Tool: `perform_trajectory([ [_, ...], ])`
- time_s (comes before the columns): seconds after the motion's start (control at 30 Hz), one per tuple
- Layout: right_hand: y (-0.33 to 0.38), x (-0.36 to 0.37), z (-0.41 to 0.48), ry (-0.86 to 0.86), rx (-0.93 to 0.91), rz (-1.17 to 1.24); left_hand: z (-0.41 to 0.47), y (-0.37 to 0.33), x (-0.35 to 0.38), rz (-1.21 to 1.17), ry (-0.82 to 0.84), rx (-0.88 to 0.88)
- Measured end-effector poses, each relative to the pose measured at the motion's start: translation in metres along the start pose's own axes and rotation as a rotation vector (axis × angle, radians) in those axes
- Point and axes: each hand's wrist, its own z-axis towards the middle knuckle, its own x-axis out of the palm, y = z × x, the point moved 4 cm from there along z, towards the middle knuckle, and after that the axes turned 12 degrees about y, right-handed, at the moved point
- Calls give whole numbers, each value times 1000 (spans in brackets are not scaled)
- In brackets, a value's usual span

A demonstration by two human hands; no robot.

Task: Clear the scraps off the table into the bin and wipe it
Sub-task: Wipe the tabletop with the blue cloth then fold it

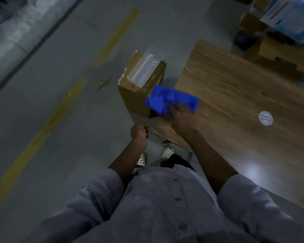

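The right hand (182, 120) grips a crumpled blue cloth (170, 100) at the corner of the wooden surface (235, 95), part of the cloth hanging past that corner. Just beyond the corner a cardboard box (137, 95) stands on the floor with a clear ridged tray (145, 70) on top. The left hand (139, 133), loosely curled, hangs off the surface near the corner. A round sticker (265, 118) lies on the surface, well apart from the cloth.

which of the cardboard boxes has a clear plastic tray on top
The cardboard box on the floor at the table's left corner, beside the blue cloth. A clear ridged tray lies on it; the far boxes carry none.
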Motion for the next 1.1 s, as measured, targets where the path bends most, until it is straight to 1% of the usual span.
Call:
perform_trajectory([
  [0.03, 1, 20, 4, 239, -34, -96, 3, 4, -2, 28, -28, 8],
  [0.07, 0, 34, 7, 359, -44, -155, 7, 7, -5, 54, -55, 8],
  [0.1, -3, 41, 12, 333, -49, -161, 11, 9, -7, 62, -84, 8],
  [0.17, -5, 37, 26, 154, -95, -118, 16, 18, -4, 39, -156, 25],
  [0.2, -5, 36, 36, 102, -144, -101, 18, 23, 0, 22, -181, 48],
  [0.23, -5, 37, 50, 100, -213, -83, 20, 28, 7, 1, -174, 75],
  [0.27, -4, 42, 64, 152, -280, -85, 22, 33, 17, -15, -142, 111],
  [0.3, -3, 50, 78, 224, -331, -127, 23, 35, 27, -18, -113, 154],
  [0.33, -1, 59, 88, 261, -369, -198, 23, 36, 35, -18, -109, 202],
  [0.37, 1, 67, 94, 264, -397, -259, 22, 37, 40, -36, -139, 248],
  [0.43, 4, 81, 92, 219, -444, -321, 17, 42, 42, -121, -295, 316],
  [0.5, 2, 95, 83, 173, -546, -384, 11, 48, 39, -113, -523, 363],
  [0.53, -3, 97, 82, 160, -592, -405, 10, 48, 40, -21, -585, 395],
  [0.57, -9, 94, 86, 179, -625, -422, 10, 46, 46, 105, -598, 443],
  [0.63, -22, 84, 104, 211, -643, -457, 9, 37, 68, 379, -544, 587],
  [0.7, -33, 71, 124, 191, -605, -460, 11, 28, 88, 614, -489, 710],
  [0.77, -45, 56, 144, 143, -533, -394, 17, 23, 94, 739, -502, 751],
  [0.83, -60, 42, 165, 101, -464, -328, 19, 22, 92, 647, -478, 750],
  [0.9, -76, 20, 188, 17, -380, -233, 18, 24, 89, 536, -448, 734],
  [0.93, -83, 6, 196, -66, -335, -159, 15, 25, 87, 509, -457, 731],
  [0.97, -88, -11, 199, -193, -284, -76, 13, 26, 86, 472, -471, 729],
  [1.03, -87, -37, 188, -515, -205, 42, 9, 27, 79, 327, -529, 699],
  [1.07, -79, -41, 173, -605, -229, 72, 7, 28, 74, 215, -557, 684],
  [1.1, -64, -34, 155, -599, -314, 81, 6, 30, 69, 91, -578, 666],
])
